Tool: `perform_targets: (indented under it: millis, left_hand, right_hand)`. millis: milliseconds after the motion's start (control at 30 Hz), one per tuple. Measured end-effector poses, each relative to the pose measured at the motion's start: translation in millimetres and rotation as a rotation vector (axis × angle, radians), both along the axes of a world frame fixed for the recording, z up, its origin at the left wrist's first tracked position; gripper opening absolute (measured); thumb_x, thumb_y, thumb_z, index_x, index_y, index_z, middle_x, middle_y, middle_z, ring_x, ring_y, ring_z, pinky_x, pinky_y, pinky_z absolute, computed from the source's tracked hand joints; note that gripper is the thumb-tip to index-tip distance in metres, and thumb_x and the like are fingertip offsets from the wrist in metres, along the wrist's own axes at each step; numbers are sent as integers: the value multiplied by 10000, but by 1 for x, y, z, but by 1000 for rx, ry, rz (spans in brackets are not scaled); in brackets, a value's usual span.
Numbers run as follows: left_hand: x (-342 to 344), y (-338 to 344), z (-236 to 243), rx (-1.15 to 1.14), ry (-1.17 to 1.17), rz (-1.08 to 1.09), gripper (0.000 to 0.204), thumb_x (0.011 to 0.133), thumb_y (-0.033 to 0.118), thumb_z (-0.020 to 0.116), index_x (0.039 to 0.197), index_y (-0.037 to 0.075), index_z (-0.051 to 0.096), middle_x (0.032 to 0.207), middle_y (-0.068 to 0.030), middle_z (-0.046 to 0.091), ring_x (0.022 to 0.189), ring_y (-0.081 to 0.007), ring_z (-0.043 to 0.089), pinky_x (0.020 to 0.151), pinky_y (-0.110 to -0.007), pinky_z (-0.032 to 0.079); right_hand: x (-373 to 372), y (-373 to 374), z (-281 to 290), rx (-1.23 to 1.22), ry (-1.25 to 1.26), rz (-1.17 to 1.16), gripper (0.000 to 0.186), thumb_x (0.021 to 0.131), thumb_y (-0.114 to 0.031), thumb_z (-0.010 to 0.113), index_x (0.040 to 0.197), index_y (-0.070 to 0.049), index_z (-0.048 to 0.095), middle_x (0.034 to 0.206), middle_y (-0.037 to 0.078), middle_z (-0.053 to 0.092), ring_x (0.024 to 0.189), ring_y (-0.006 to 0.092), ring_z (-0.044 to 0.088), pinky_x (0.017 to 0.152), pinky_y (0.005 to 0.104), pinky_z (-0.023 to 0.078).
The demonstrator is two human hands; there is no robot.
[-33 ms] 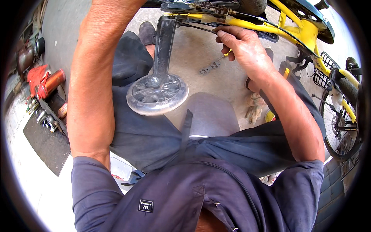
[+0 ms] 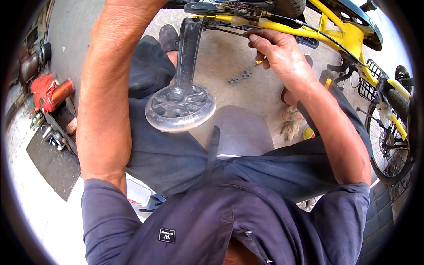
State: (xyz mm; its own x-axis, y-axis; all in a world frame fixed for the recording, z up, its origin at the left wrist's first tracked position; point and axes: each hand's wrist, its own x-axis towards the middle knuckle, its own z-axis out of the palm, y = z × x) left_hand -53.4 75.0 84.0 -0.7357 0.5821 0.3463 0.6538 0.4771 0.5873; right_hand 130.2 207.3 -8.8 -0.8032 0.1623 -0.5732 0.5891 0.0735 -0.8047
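My right hand (image 2: 282, 55) is closed, with thumb and forefinger pinching the end of a thin dark metal rod (image 2: 225, 31). The rod runs left to the top of a black training-wheel arm (image 2: 187, 53), beside a yellow bicycle frame (image 2: 304, 33). At the arm's lower end a clear-rimmed training wheel (image 2: 180, 108) is fixed by a bolt, above my left thigh. My left forearm (image 2: 108, 88) reaches up past the top edge, so that hand is out of sight. Something yellow (image 2: 261, 61) shows just under my right fingers; whether they touch it I cannot tell.
A flat grey multi-hole wrench (image 2: 240, 78) lies on the concrete floor between my feet. To the left stand a red-orange cylinder (image 2: 59, 94) and a dark tray of metal parts (image 2: 55, 137). At the right is another bicycle wheel (image 2: 388, 143) with a black basket (image 2: 371, 84) nearby.
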Motion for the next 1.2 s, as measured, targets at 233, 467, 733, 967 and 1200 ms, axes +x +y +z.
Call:
perform_targets:
  millis: [233, 467, 733, 967, 1200]
  left_hand:
    - [11, 13, 6, -7, -110, 131, 312, 934, 200, 558, 734, -27, 630, 556, -118, 532, 518, -140, 495, 514, -331, 394]
    - [-2, 0, 0, 19, -27, -30, 306, 936, 192, 552, 735, -25, 628, 557, -114, 528, 516, -139, 486, 514, -330, 392]
    - [-2, 1, -3, 26, -45, -23, 309, 935, 191, 553, 725, -25, 619, 557, -116, 528, 514, -144, 479, 512, -338, 385]
    - [-1, 0, -2, -5, 6, -8, 308, 939, 182, 546, 719, -24, 610, 559, -119, 515, 513, -147, 469, 512, -342, 381]
    - [-2, 0, -3, 18, 5, -2, 305, 941, 191, 551, 733, -23, 611, 575, -135, 527, 516, -167, 480, 521, -344, 389]
  right_hand:
    - [-5, -8, 14, 262, 75, 63, 323, 894, -262, 582, 1039, 1, 700, 892, 209, 694, 871, 330, 674, 819, 390, 508]
    - [-4, -10, 6, 305, 135, -4, 324, 892, -271, 589, 1028, -1, 706, 882, 219, 690, 843, 364, 669, 802, 414, 508]
    - [-10, -14, 14, 388, 117, 62, 277, 878, -253, 610, 980, -18, 715, 848, 233, 671, 836, 386, 657, 781, 420, 511]
    - [-8, -23, 11, 681, 440, 121, 202, 863, -211, 624, 906, -29, 702, 799, 200, 650, 777, 387, 639, 759, 442, 515]
    - [-11, -40, 26, 674, 549, 182, 144, 827, -193, 652, 850, -53, 682, 748, 162, 604, 701, 347, 640, 654, 433, 529]
